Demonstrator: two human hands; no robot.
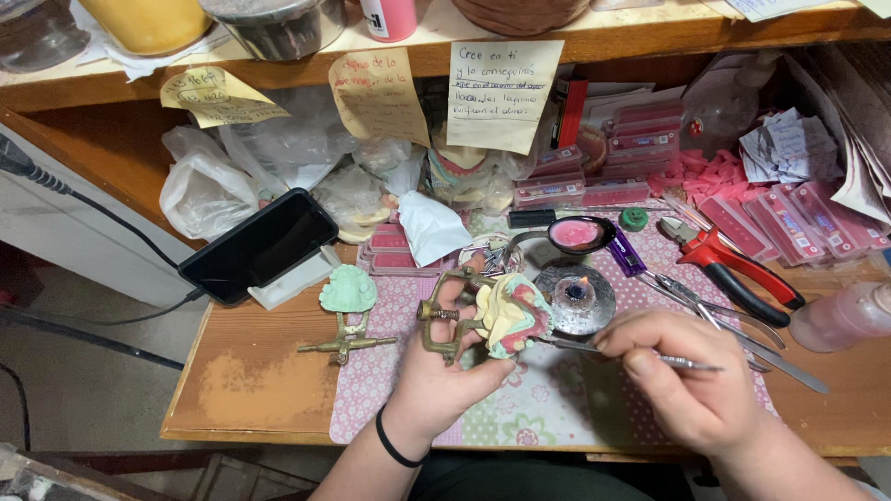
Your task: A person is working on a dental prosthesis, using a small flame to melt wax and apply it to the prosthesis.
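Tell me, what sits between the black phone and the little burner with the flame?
In the head view, a green plaster cast on a brass frame sits between the phone and the burner.

Dark phone screen, blank, propped on a white stand at the desk's left. Three handwritten paper notes hanging from the shelf edge: a yellow one at left, a tan one in the middle, a pale cream one beside it. Flat pink boxes stacked at back right; more pink packs lying further right.
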